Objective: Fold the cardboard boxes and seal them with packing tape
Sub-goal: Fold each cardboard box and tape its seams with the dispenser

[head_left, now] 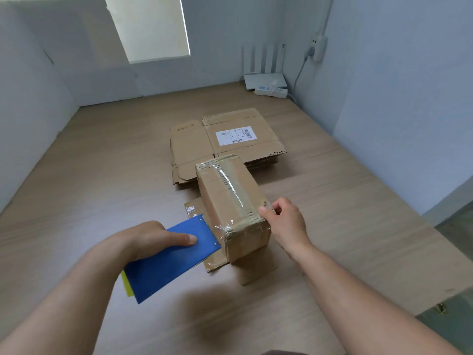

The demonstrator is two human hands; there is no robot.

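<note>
While on box (pixel 230 198), right hand (pixel 284 224).

Tabletop (pixel 102 175): pale wood-grain laminate, walled on the left, far and right sides.
- Far centre: stack of flattened cardboard boxes (pixel 194 147), the top one bearing a white shipping label.
- Near centre: one flat cardboard sheet (pixel 256 272), partly covered.
- Far right corner: white router (pixel 265 80), with a white power strip (pixel 271 92) just in front of it.
</note>
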